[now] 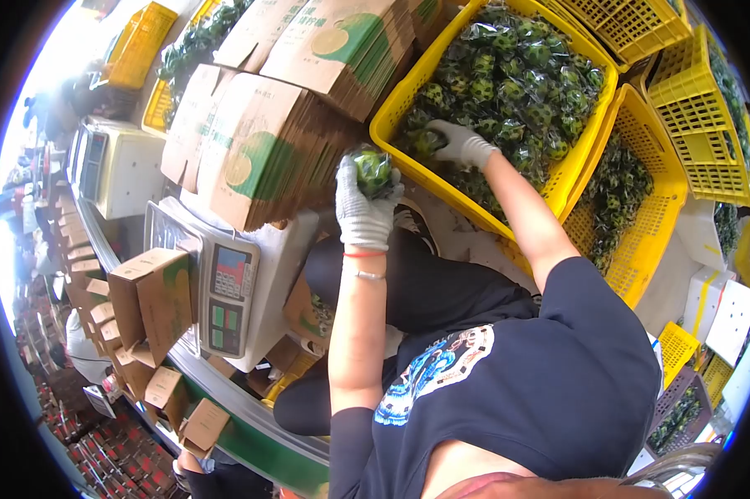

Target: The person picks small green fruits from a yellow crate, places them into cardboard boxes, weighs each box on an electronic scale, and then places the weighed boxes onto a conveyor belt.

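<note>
My left hand (365,204), in a white knitted glove, is closed around a green fruit in clear plastic (373,172), beside the stacked flat cartons. Inside the near left part of a large yellow crate (493,223) is my right hand (465,145), also gloved. Its fingers curl on another wrapped green fruit (425,143); the far side of that grip is partly hidden. Many wrapped green fruits (516,79) fill the crate around it.
Printed flat cartons (254,154) are stacked left of the crate. A scale (229,283) and an open carton (152,303) stand at the left. Another yellow crate (645,241) holds more wrapped fruit. Further crates lie at the right. A person's hand (194,462) shows at the lower left.
</note>
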The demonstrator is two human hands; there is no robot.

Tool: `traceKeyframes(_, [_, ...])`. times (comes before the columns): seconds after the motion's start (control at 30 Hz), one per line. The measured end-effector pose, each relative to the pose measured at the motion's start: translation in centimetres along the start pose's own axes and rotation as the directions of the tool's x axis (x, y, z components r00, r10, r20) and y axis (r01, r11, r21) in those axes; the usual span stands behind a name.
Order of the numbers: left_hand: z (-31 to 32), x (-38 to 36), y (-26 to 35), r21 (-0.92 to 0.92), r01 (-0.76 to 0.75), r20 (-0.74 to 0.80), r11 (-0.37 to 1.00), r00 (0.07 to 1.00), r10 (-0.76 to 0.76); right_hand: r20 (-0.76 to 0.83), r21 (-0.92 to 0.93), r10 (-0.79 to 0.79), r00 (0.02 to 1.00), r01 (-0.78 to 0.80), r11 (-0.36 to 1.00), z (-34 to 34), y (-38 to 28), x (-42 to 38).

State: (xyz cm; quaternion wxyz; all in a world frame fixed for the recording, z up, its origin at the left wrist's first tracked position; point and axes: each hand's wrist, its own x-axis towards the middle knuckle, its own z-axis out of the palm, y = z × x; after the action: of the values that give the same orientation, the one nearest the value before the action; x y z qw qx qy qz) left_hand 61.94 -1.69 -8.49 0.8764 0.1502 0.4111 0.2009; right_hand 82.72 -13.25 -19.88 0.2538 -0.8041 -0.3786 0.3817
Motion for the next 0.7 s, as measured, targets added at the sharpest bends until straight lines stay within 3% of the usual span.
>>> traceKeyframes(0.13, [2.1, 1.0, -2.1, -0.016, 0.029, -0.086, 0.999, 0.996, -0.03, -0.155, 0.302, -0.03, 0.987, 0.076, 0.95, -2.5, 2.0, -4.6])
traceKeyframes(0.23, [3.6, 1.4, -3.8, 0.081, 0.048, -0.021, 0.996, 0.999, -0.046, -0.239, 0.543, -0.048, 0.97, 0.175, 0.821, -3.5, 3.4, -7.5])
traceKeyframes(0.3, [3.9, 2.4, -5.0, 0.181, 0.036, 0.124, 0.983, 0.991, -0.059, -0.251, 0.689, -0.019, 0.968, 0.193, 0.698, -4.4, 3.8, -9.0])
traceKeyframes(0.4, [3.4, 2.5, -6.4, 0.298, 0.011, 0.056, 0.954, 0.998, -0.029, -0.28, 0.624, 0.058, 0.958, 0.136, 0.77, -5.2, 4.3, -10.2])
traceKeyframes(0.47, [2.6, 1.8, -6.6, 0.345, 0.006, 0.104, 0.939, 0.994, -0.045, -0.302, 0.558, 0.098, 0.948, 0.093, 0.825, -5.4, 5.0, -10.2])
traceKeyframes(0.57, [2.0, 0.9, -6.6, 0.403, -0.001, 0.115, 0.915, 0.992, -0.049, -0.311, 0.433, 0.003, 0.95, 0.139, 0.891, -5.1, 5.2, -9.6])
traceKeyframes(0.63, [1.2, 0.3, -6.3, 0.416, -0.054, 0.136, 0.908, 0.991, -0.004, -0.249, 0.498, 0.031, 0.968, 0.101, 0.861, -5.4, 1.2, -10.5])
traceKeyframes(0.7, [1.4, -2.2, -4.1, 0.387, -0.258, 0.184, 0.885, 0.962, 0.2, -0.369, 0.421, -0.177, 0.912, 0.334, 0.843, -4.2, -0.5, -9.9])
